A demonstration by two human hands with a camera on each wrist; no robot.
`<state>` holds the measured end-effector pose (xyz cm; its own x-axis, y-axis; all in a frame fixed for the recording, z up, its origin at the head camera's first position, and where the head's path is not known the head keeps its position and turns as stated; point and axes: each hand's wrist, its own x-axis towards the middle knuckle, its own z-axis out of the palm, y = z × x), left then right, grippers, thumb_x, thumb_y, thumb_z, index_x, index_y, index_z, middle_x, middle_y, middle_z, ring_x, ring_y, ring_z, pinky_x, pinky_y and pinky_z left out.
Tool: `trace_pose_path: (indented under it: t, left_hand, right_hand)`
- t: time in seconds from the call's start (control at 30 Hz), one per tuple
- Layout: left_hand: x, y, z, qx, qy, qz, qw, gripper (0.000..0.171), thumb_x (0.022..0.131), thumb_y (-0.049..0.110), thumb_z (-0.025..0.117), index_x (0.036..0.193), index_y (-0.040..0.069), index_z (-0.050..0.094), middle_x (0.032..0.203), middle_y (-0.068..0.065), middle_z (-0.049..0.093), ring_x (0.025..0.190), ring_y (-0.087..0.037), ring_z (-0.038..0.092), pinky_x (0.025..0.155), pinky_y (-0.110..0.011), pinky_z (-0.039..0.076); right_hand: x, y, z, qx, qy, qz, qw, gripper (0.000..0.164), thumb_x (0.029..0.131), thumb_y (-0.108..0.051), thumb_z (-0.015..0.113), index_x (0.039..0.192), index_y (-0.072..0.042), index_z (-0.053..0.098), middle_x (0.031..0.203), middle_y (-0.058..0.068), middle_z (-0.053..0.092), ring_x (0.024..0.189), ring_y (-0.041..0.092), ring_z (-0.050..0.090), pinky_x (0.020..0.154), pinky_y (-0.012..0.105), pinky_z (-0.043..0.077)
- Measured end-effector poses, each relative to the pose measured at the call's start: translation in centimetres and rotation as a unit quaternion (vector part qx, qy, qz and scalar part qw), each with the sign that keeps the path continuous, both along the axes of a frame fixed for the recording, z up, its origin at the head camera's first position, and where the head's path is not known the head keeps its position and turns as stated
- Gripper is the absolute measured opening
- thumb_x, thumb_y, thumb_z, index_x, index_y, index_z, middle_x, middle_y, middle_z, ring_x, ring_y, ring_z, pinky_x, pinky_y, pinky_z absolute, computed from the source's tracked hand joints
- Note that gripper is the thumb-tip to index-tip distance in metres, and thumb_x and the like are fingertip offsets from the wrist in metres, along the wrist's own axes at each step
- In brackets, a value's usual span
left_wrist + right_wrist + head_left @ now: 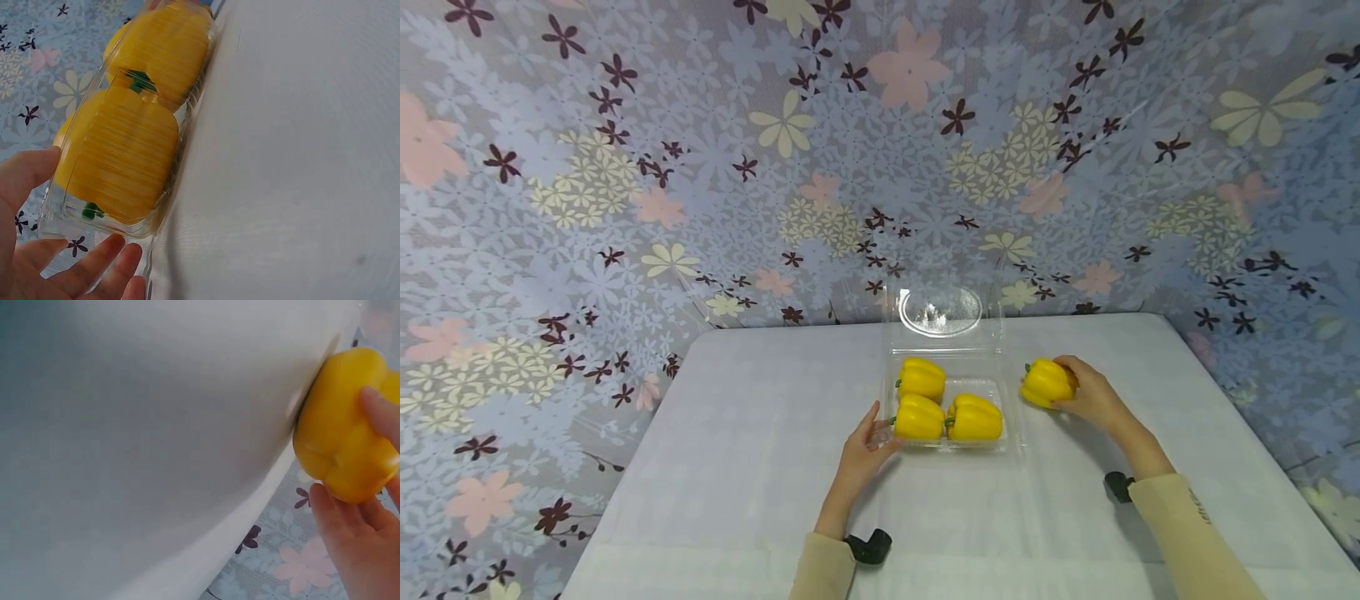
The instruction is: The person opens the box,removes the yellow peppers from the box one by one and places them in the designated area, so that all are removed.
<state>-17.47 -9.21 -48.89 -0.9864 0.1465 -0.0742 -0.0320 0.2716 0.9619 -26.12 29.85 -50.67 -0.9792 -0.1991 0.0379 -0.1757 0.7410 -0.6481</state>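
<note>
A clear plastic clamshell container (pixel 917 446) with its lid (pixel 942 333) raised holds three yellow bell peppers: one behind (pixel 922 379), one front left (pixel 919 417) and one front right (pixel 974 417). My left hand (pixel 863 454) is at the container's front left corner, fingers spread; in the left wrist view the thumb touches the clear wall and the fingertips lie right by the end. To the right of the container, my right hand (pixel 1090 396) grips another yellow bell pepper (pixel 1047 383), its stem pointing left. In the right wrist view that pepper (pixel 340 425) sits between thumb and fingers, close over the table.
The table (pixel 760 467) has a white cover. Behind it hangs a flower-patterned cloth (pixel 722 167), close to the raised lid. The back right compartment of the container (pixel 973 386) shows bare plastic. Black wrist devices (pixel 870 547) are worn on both arms.
</note>
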Motion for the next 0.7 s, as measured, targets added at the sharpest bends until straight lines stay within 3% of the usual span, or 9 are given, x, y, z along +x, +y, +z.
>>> trace_pose_path:
  t: [0.3, 0.47, 0.7]
  left_hand:
    - [-1.5, -0.2, -3.6, -0.016, 0.008, 0.014, 0.9997, 0.075, 0.087, 0.019, 0.069, 0.15, 0.009, 0.029, 0.133, -0.02, 0.056, 0.116, -0.033, 0.057, 0.1, -0.05, 0.044]
    - [-1.8, -0.3, -4.1, -0.013, 0.007, 0.018, 0.9997, 0.076, 0.086, 0.023, 0.071, 0.15, 0.012, 0.031, 0.132, -0.018, 0.057, 0.115, -0.031, 0.057, 0.099, -0.049, 0.044]
    - [-1.8, -0.3, -4.3, -0.013, 0.005, 0.018, 0.9997, 0.076, 0.086, 0.023, 0.07, 0.149, 0.011, 0.031, 0.132, -0.018, 0.057, 0.114, -0.03, 0.057, 0.098, -0.047, 0.045]
  right_hand:
    - [-0.1, -0.3, 1.5, 0.02, -0.01, -0.003, 1.0, 0.075, 0.08, -0.021, 0.076, 0.139, 0.006, 0.038, 0.141, 0.033, 0.037, 0.13, 0.051, 0.033, 0.106, 0.066, 0.026]
    - [0.4, -2.4, 3.3, 0.005, 0.036, 0.009, 0.999, 0.067, 0.087, -0.027, 0.07, 0.137, 0.005, 0.041, 0.139, 0.031, 0.04, 0.129, 0.05, 0.035, 0.105, 0.066, 0.028]
    - [1.3, -6.3, 4.6, -0.038, 0.053, 0.048, 0.997, 0.062, 0.088, -0.024, 0.068, 0.139, 0.0, 0.043, 0.141, 0.024, 0.044, 0.131, 0.044, 0.038, 0.106, 0.063, 0.03]
